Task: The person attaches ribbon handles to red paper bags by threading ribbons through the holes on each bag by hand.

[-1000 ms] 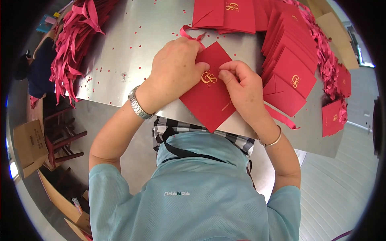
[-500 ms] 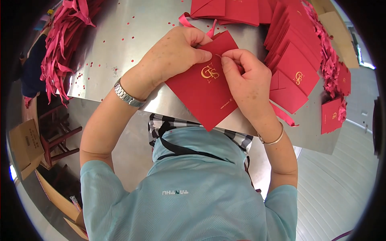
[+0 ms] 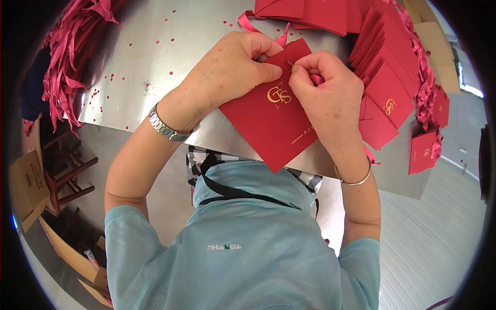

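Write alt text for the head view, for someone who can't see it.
A left hand holds a red bag over a metal table, while the right hand pinches near its top, pink ribbon showing in its grasp. More bags lie to the right; a ribboned pile is at left.

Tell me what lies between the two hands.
The head view shows the red paper bag, with its gold emblem, between the left hand and the right hand.
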The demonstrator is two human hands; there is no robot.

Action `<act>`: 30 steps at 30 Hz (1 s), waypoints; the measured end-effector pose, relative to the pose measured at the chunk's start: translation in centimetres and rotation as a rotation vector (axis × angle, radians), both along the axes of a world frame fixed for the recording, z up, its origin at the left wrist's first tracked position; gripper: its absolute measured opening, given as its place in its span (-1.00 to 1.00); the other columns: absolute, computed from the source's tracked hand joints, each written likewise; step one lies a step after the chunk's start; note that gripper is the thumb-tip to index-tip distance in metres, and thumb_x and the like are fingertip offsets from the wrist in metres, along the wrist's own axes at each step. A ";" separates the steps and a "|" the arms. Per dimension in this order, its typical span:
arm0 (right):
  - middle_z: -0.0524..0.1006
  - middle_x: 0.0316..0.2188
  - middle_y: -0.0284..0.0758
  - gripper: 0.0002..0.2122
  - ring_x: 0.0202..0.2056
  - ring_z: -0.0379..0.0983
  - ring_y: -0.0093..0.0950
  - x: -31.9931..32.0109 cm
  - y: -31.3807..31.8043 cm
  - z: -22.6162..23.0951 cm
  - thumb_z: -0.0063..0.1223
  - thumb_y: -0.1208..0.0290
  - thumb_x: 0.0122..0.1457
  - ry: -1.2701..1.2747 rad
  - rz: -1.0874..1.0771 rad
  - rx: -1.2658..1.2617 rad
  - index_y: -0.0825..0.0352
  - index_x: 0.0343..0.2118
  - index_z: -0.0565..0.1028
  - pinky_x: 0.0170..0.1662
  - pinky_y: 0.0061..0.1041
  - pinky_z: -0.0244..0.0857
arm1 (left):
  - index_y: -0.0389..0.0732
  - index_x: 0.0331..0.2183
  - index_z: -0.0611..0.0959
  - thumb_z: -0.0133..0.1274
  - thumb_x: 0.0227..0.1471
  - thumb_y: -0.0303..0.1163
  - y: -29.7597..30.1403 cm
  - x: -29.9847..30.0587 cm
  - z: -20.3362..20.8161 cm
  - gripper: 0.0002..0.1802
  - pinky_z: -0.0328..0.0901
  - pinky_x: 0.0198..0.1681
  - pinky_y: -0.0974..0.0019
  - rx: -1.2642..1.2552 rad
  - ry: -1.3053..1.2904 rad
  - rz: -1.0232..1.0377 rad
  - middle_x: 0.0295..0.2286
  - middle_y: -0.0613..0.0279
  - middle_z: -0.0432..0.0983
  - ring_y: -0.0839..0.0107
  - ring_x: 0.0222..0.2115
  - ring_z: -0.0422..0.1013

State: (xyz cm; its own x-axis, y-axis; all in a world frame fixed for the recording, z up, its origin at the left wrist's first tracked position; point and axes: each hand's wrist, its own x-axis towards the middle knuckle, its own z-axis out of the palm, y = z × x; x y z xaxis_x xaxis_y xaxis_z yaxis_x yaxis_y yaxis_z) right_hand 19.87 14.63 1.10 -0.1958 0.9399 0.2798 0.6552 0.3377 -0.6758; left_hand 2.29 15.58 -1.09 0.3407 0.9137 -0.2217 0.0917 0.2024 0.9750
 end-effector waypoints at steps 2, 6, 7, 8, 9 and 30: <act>0.49 -0.62 -0.45 -0.93 -0.58 0.32 -0.76 0.0 0.0 0.2 0.14 0.51 0.05 -0.018 -0.014 -0.063 0.39 -0.42 0.55 -0.49 -0.69 0.25 | -0.35 -0.24 0.62 0.05 0.04 -0.56 -0.1 0.0 -0.3 -0.81 0.35 -0.35 0.52 0.006 -0.017 0.009 -0.42 0.31 0.56 0.62 -0.44 0.45; 0.52 -0.60 -0.24 -0.94 -0.58 0.50 -0.37 0.1 0.2 -0.3 0.14 0.55 -0.04 -0.063 0.049 0.085 0.35 -0.53 0.47 -0.48 -0.45 0.38 | -0.33 -0.24 0.62 0.06 0.04 -0.54 -0.2 0.1 -0.2 -0.81 0.34 -0.36 0.52 0.045 0.019 0.027 -0.42 0.32 0.56 0.63 -0.45 0.44; 0.52 -0.60 -0.24 -0.94 -0.58 0.51 -0.36 0.0 0.1 -0.4 0.14 0.55 -0.03 -0.072 0.057 0.120 0.35 -0.52 0.47 -0.48 -0.45 0.38 | -0.33 -0.24 0.62 0.06 0.04 -0.54 -0.2 0.1 -0.2 -0.81 0.34 -0.36 0.52 0.045 0.015 0.029 -0.42 0.32 0.56 0.63 -0.45 0.44; 0.52 -0.59 -0.24 -0.94 -0.57 0.51 -0.36 0.0 0.0 -0.4 0.13 0.55 -0.03 -0.080 0.065 0.155 0.36 -0.52 0.46 -0.48 -0.45 0.38 | -0.33 -0.24 0.62 0.06 0.04 -0.54 -0.2 0.1 -0.2 -0.81 0.34 -0.36 0.51 0.048 0.016 0.037 -0.43 0.32 0.56 0.63 -0.45 0.44; 0.52 -0.59 -0.24 -0.94 -0.57 0.51 -0.36 -0.1 -0.1 -0.2 0.13 0.55 -0.03 -0.083 0.067 0.155 0.36 -0.52 0.46 -0.48 -0.45 0.38 | -0.32 -0.24 0.62 0.06 0.05 -0.54 -0.2 0.1 -0.1 -0.82 0.34 -0.37 0.51 0.051 0.016 0.046 -0.43 0.32 0.56 0.63 -0.45 0.44; 0.51 -0.59 -0.21 -0.96 -0.52 0.49 -0.24 -0.8 0.5 0.7 0.10 0.58 -0.05 -0.216 0.110 0.179 0.36 -0.54 0.47 -0.45 -0.34 0.39 | -0.31 -0.20 0.61 0.06 0.02 -0.54 -1.0 0.4 -0.7 -0.76 0.36 -0.29 0.45 0.314 0.196 0.068 -0.41 0.29 0.59 0.56 -0.40 0.47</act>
